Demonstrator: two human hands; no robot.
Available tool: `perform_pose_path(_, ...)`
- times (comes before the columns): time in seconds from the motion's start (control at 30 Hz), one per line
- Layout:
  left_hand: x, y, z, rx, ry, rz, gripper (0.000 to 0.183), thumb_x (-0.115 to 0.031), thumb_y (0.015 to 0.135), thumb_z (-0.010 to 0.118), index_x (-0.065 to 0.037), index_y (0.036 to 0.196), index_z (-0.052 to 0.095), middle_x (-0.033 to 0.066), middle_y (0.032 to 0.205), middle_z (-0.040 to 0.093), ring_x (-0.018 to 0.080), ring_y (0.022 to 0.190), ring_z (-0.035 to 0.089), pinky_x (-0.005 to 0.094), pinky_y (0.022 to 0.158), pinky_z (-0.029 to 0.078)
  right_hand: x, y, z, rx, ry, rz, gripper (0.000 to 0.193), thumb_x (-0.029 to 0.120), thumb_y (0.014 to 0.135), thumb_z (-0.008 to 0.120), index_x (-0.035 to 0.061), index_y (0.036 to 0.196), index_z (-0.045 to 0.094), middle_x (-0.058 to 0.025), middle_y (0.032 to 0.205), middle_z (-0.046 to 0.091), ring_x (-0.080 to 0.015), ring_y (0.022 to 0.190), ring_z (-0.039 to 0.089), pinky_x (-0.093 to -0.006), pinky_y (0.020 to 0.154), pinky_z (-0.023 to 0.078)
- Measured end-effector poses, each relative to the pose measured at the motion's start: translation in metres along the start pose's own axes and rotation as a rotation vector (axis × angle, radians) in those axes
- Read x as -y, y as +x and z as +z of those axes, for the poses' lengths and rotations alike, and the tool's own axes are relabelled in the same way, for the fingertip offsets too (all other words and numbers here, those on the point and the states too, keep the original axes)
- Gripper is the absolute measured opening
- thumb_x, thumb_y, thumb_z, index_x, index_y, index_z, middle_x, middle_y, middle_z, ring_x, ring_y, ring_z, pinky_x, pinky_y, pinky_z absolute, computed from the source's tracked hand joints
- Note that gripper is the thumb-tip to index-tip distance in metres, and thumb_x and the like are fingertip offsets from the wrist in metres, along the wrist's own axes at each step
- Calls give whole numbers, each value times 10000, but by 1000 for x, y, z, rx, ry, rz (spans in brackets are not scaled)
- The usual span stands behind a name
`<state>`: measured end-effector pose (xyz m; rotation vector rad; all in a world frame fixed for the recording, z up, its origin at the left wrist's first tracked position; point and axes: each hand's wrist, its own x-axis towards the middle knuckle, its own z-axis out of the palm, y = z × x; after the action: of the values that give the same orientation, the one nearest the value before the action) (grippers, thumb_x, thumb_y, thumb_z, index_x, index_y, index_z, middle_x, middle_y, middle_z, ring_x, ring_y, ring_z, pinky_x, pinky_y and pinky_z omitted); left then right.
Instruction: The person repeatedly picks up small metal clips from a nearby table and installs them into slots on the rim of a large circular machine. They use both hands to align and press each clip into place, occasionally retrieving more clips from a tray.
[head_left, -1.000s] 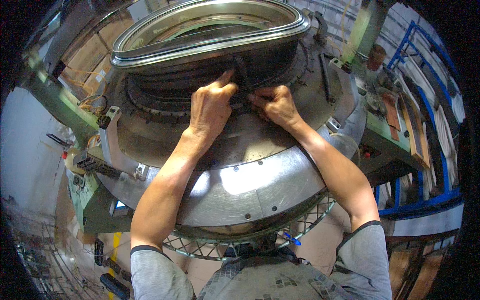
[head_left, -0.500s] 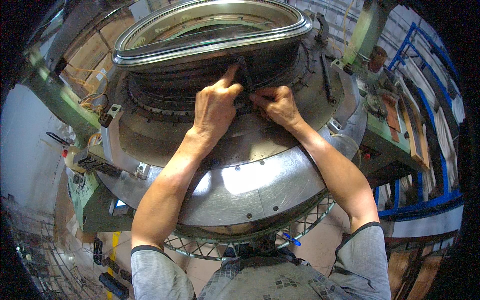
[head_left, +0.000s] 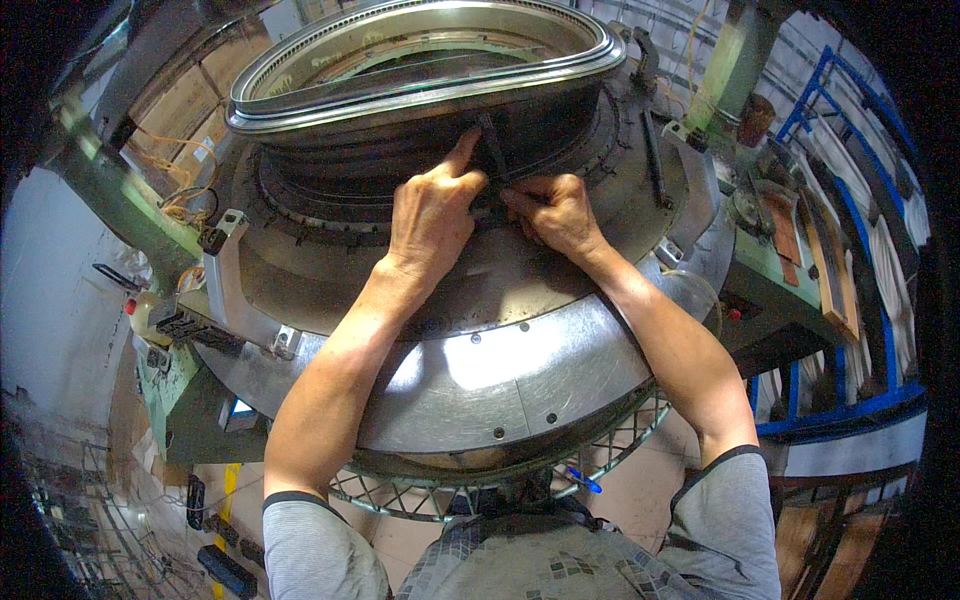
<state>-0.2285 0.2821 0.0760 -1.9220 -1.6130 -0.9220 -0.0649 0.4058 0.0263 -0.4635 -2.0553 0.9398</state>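
Observation:
A large round machine with a dark cylinder wall (head_left: 350,165) is in front of me, topped by a shiny metal ring (head_left: 430,100). Against that wall stands a dark narrow strip (head_left: 495,150). My left hand (head_left: 432,212) has its index finger stretched up to the strip's upper part; its other fingers are curled, and no held object shows. Close to the strip's lower end, my right hand (head_left: 556,212) is closed in a pinch. Whatever lies between its fingertips is too small and dark to make out.
A broad bare-metal ring (head_left: 470,385) curves below my forearms. Green machine posts (head_left: 735,65) rise at both sides. On the right are a blue rack (head_left: 885,300) with pale material and a dark rod (head_left: 655,160). A lattice guard (head_left: 390,495) runs below the machine's front.
Both hands keep nearly the same place and posture. My left hand has shifted very slightly to the right.

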Motion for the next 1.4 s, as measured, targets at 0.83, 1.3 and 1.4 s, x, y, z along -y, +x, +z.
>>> perform_pose_path(0.83, 0, 0, 0, -12, 15, 20, 201, 89, 653, 634, -16, 812, 696, 181, 1429, 566, 373, 918, 727, 418, 771, 625, 3, 0, 0, -17, -21, -14, 218, 172, 943, 734, 13, 794, 742, 7, 597, 631, -61, 502, 527, -257, 456, 403)
perform_pose_path(1.3, 1, -1, -1, 1, 1, 13, 224, 88, 637, 637, -15, 827, 693, 193, 1439, 554, 387, 940, 720, 428, 779, 621, 2, 0, 1, -29, -25, -31, 210, 181, 948, 728, 21, 813, 753, 17, 597, 626, -58, 506, 521, -257, 459, 398)
perform_pose_path(1.4, 0, -1, -1, 4, 2, 13, 226, 90, 639, 634, -15, 829, 695, 194, 1442, 551, 386, 947, 720, 425, 781, 622, 4, 0, 0, -24, -18, 4, 212, 187, 946, 731, 21, 816, 754, 18, 597, 625, -59, 506, 521, -256, 461, 400)
